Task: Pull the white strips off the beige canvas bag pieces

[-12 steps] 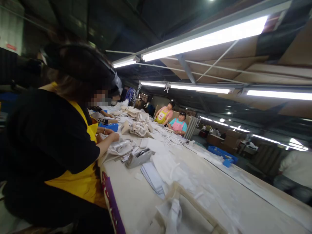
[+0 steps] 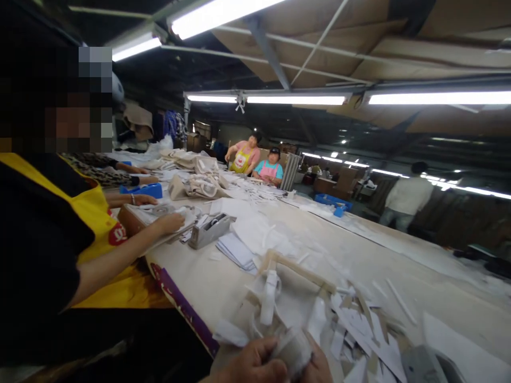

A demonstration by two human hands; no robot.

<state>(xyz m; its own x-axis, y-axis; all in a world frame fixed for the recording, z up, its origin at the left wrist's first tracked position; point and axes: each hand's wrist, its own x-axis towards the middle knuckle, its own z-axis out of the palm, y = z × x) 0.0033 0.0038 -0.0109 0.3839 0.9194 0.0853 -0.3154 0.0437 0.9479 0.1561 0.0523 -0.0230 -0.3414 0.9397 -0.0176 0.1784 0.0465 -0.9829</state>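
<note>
Both hands meet at the near edge of the tabletop (image 2: 223, 287). The left hand (image 2: 255, 363) is curled around a small pale piece (image 2: 293, 348), gripping it from the left. The right hand (image 2: 321, 368) touches the piece's right side, but its fingers are out of frame, so its grip cannot be confirmed. The piece lies between the hands, just short of the paper scraps (image 2: 359, 324). Its long axis is unclear.

Long white fluorescent tube lamps (image 2: 295, 99) under the dark ceiling are glaring and burning out to pure white. The long pale work table (image 2: 399, 266) is catching their even light. The left side is sinking into shadow. Lines are bending towards the edges. At the bottom edge, the left hand (image 2: 255, 364) and right hand (image 2: 319, 369) around a whitish paper wad (image 2: 293, 348) are smearing into blur.
</note>
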